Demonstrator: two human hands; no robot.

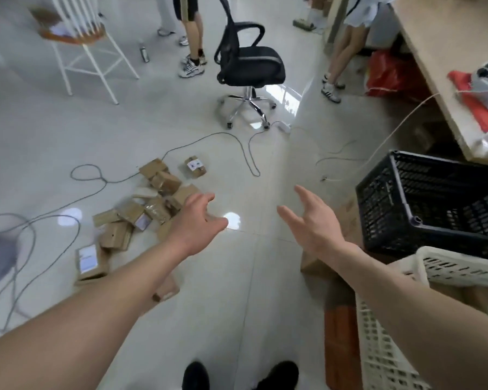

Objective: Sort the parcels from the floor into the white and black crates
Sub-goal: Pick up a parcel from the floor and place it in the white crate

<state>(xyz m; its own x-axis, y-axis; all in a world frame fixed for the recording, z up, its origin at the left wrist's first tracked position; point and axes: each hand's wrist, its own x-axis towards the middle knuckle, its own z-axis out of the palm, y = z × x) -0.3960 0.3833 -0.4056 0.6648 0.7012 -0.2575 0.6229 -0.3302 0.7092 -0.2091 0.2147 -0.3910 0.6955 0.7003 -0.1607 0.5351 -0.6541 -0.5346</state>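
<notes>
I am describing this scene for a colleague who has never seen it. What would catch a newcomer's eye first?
First, the two bare arms stretched forward, left hand and right hand both open and empty. Next, the heap of brown parcels on the floor at centre left, among loose cables. Then the black crate stacked beside the white crate at the right.

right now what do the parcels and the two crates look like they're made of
Parcels: brown cardboard, matte, some wrapped in glossy clear tape, a few with white paper labels. Black crate: moulded plastic by its slotted lattice walls, slight sheen. White crate: the same perforated plastic look, off-white and duller.
</notes>
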